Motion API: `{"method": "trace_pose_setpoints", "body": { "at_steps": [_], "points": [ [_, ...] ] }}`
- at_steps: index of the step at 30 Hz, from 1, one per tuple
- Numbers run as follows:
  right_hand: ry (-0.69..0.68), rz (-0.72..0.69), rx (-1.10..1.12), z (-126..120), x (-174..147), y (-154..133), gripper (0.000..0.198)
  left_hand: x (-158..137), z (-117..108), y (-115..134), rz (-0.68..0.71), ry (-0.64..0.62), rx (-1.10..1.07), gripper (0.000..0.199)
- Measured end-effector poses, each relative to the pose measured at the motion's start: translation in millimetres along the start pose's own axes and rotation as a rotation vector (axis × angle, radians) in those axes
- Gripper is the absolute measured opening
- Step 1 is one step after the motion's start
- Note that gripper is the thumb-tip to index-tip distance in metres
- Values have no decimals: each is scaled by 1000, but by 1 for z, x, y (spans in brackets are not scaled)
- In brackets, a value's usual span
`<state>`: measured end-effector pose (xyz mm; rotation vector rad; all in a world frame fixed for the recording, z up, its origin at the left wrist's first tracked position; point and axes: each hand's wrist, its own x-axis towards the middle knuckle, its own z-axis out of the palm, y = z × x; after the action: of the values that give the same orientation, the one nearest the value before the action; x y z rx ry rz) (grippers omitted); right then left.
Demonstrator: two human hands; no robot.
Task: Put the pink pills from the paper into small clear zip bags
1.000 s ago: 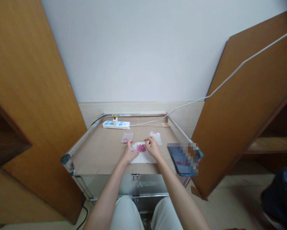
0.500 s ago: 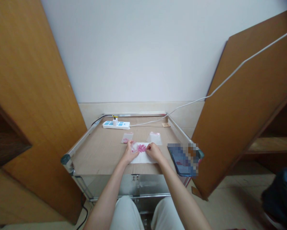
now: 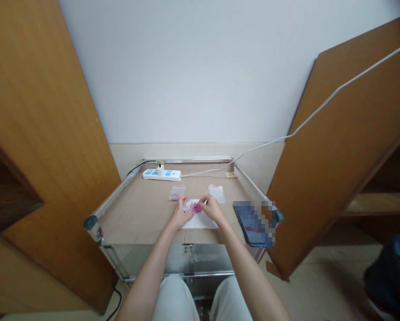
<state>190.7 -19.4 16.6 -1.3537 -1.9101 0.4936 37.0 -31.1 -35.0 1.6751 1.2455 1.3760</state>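
A heap of small pink beads [image 3: 196,207] lies on a white sheet [image 3: 201,221] near the front of the table. On the left of the heap, my left hand [image 3: 180,215] has its fingers closed on a clear plastic bag [image 3: 187,204] with pink on it. My right hand [image 3: 210,207] is at the heap's right edge, thumb and fingertips pinched together; whatever is between them is too small to make out. Behind the hands lie a small bag with pink beads [image 3: 176,194] on the left and a whitish clear bag [image 3: 216,193] on the right.
A white power strip [image 3: 162,174] with a plug sits at the back left, its white cable [image 3: 263,145] rising to the right. A dark tablet-like device [image 3: 251,225], partly pixelated, lies at the right edge. Metal rails [image 3: 119,191] border the cardboard-covered tabletop [image 3: 136,218].
My right hand has shifted slightly left and away from me, over the edge of the bead heap. The heap looks more bunched toward the left. My left hand has barely moved.
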Motion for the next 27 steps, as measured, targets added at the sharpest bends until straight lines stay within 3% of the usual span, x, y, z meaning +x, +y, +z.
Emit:
{"method": "trace_pose_setpoints", "body": {
  "at_steps": [7,13,19,27],
  "points": [
    [-167,-184,25,8,0,-15,20,1,2,-3,-6,-3,-23,58],
    [33,-21,-79,1,0,6,15,0,-1,3,5,-10,-25,58],
    [-17,52,-273,1,-8,21,15,-1,-1,3,7,-18,-29,57],
    [-42,71,-245,7,-9,24,17,0,0,2,-17,13,-41,58]
  ]
}}
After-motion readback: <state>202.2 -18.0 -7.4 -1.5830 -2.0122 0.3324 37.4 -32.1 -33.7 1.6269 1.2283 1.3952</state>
